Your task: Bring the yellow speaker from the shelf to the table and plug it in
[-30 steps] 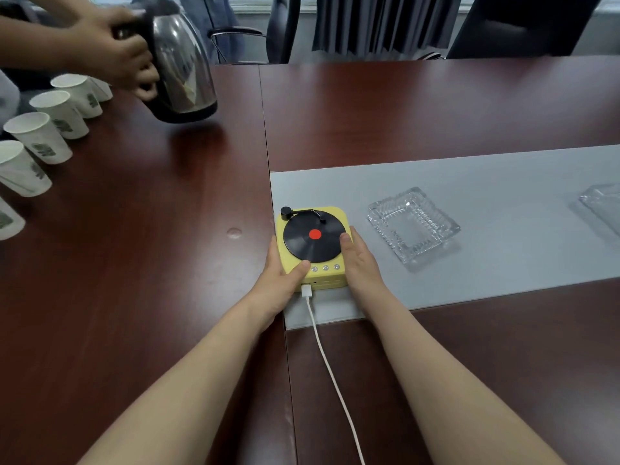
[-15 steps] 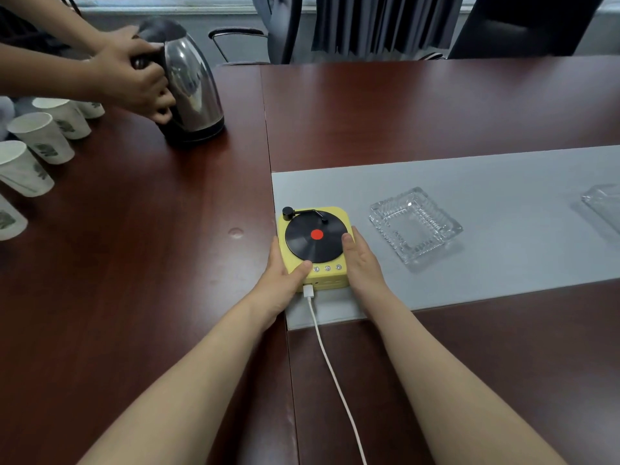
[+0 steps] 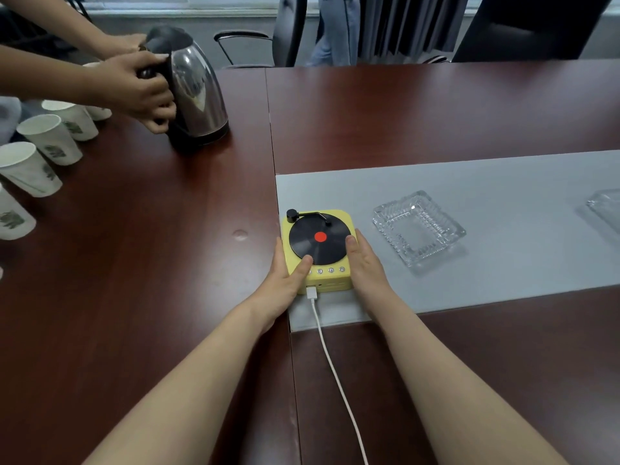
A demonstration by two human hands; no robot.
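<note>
Dark wood table [image 3: 436, 112], grey mat [image 3: 469, 203]: yellow speaker [image 3: 318, 243] sits on the mat's left end, white cable [image 3: 330, 357] plugged into its front. Nothing here has shifted in the last second, so the task looks finished bar release. Left hand [image 3: 281, 283] and right hand [image 3: 367, 266] clasp its sides, thumbs on top; beyond, someone's kettle [image 3: 198, 95] has come down.

Speaker [image 3: 318, 243] between left hand [image 3: 281, 282], right hand [image 3: 366, 267]
</note>
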